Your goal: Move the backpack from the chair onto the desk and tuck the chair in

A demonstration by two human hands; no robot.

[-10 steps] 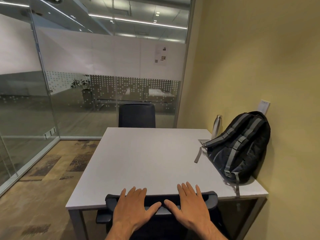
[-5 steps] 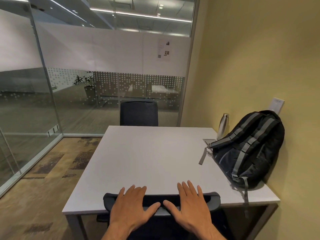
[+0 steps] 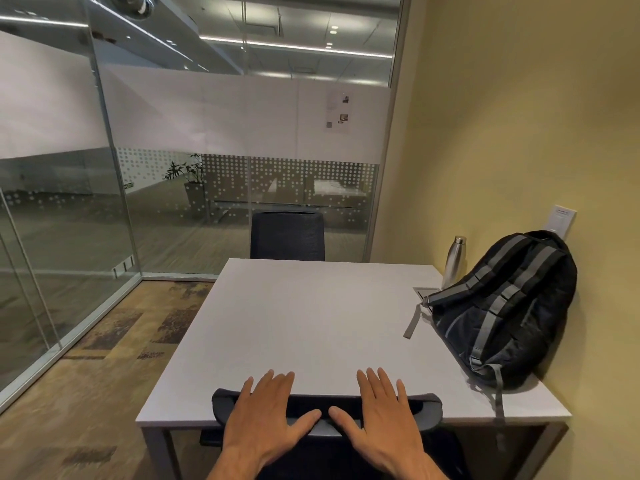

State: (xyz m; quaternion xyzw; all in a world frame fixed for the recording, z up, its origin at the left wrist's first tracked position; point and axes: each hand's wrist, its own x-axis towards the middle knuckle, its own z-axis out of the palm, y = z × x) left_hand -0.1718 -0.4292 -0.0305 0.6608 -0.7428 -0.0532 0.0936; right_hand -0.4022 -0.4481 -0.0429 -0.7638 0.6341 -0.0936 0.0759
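Black mesh and padding make up the top rail of the chair (image 3: 327,407), and both hands lie flat on it with fingers spread: the left hand (image 3: 266,410) on the left half, the right hand (image 3: 379,408) on the right half, thumbs nearly meeting at the middle. Neither hand is curled round anything; the palms press down and forward on the rail, gripping nothing. The chair back already overlaps the near edge of the white desk (image 3: 311,323), so the tuck-in looks close to finished. From here the likely trouble is the chair's arms or seat catching the desk edge or a leg, which would jolt the top; flat palms could also slide off the rail if the castors stick on the carpet. A hard knock might shake the steel water bottle (image 3: 454,261) standing at the far right corner, or let the bag slump from the wall. The black backpack (image 3: 502,306) with grey straps rests on the desk at the right side, leaning against the yellow wall (image 3: 519,133), one strap trailing onto the desktop and another hanging over the near edge. It lies well apart from both hands, forward and to the right of the right hand, so that part of the task appears done.
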